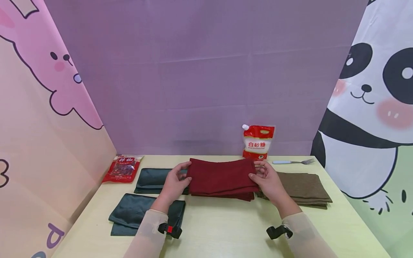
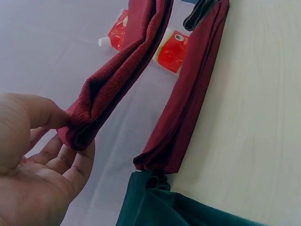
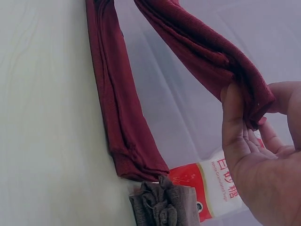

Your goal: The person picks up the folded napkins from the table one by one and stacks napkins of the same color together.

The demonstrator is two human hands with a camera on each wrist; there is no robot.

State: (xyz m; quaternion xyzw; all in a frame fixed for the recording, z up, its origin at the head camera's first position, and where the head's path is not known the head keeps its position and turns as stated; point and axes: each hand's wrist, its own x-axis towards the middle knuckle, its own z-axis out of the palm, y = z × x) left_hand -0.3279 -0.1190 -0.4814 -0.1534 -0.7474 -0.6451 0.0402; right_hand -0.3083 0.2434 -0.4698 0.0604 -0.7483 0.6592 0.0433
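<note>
Between both hands a folded dark red cloth [image 1: 222, 175] is held up by its two ends. My left hand [image 1: 175, 181] pinches its left end, thumb on the near side. At the opposite end, my right hand [image 1: 267, 179] grips it between thumb and fingers. Both wrist views show a second folded red cloth [image 2: 183, 103] lying on the table underneath, with a gap below the raised one. From the head view, the raised cloth hides most of that lower one.
Two folded dark teal cloths [image 1: 129, 208] [image 1: 151, 179] lie on the left. A brown folded stack [image 1: 304, 188] sits on the right. Along the back are a red bag of dried chillies [image 1: 123, 169], a white sugar pouch [image 1: 258, 143] and a fork [image 1: 293, 162].
</note>
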